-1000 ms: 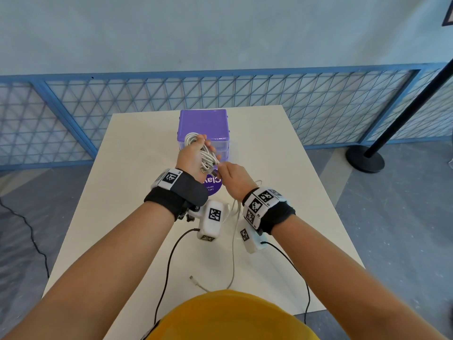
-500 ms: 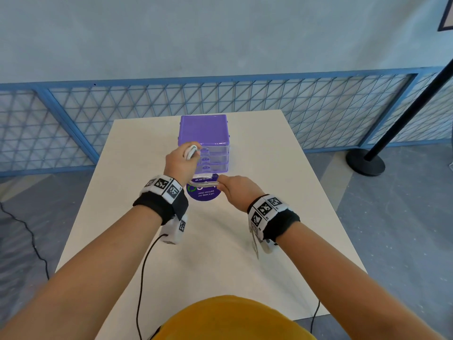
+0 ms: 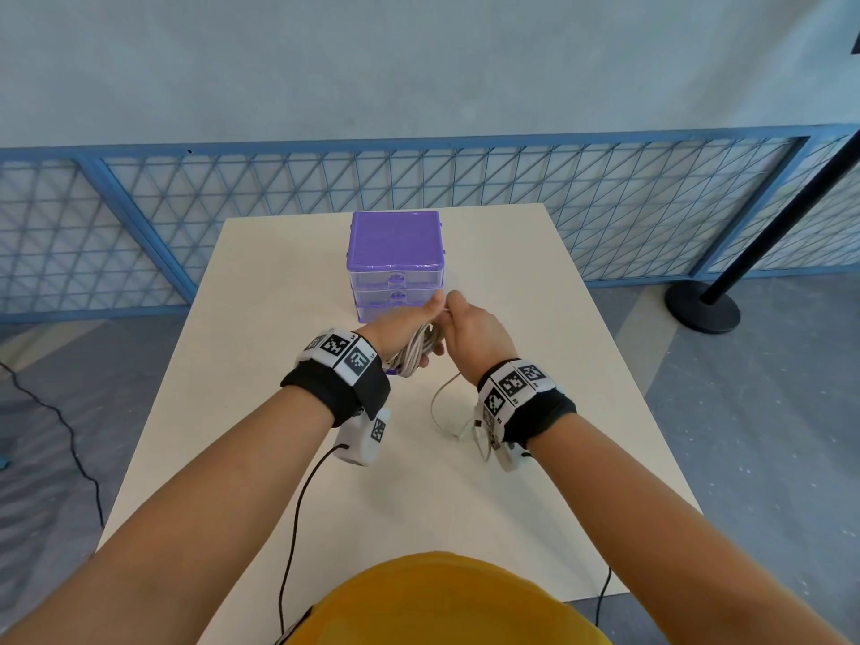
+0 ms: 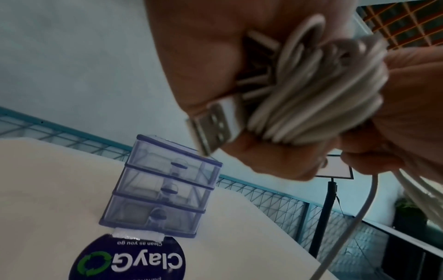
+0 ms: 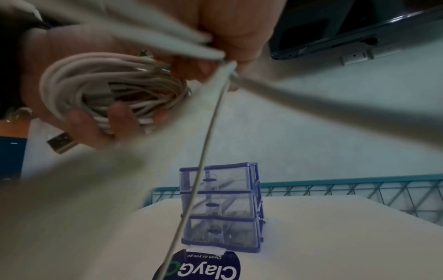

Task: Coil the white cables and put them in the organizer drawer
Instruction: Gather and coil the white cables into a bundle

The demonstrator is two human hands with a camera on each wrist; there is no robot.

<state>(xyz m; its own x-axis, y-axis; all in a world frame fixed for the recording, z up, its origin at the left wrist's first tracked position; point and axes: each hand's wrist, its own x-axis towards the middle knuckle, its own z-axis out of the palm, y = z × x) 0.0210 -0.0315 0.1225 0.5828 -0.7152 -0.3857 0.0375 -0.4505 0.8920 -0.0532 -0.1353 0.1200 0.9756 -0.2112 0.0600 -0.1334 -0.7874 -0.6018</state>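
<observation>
A pale blue-grey wall (image 3: pixel 419 62) fills the upper frame. Below it a blue mesh fence (image 3: pixel 186 216) runs left to right, behind the cream surface (image 3: pixel 279 281) at centre. The floor (image 3: pixel 754 435) is grey. At right, a black pole (image 3: pixel 791 202) slants down to a round base (image 3: pixel 702 305). Light is even.

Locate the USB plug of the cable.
In the left wrist view the USB plug sticks out of the left hand, beside the coiled cable.
</observation>
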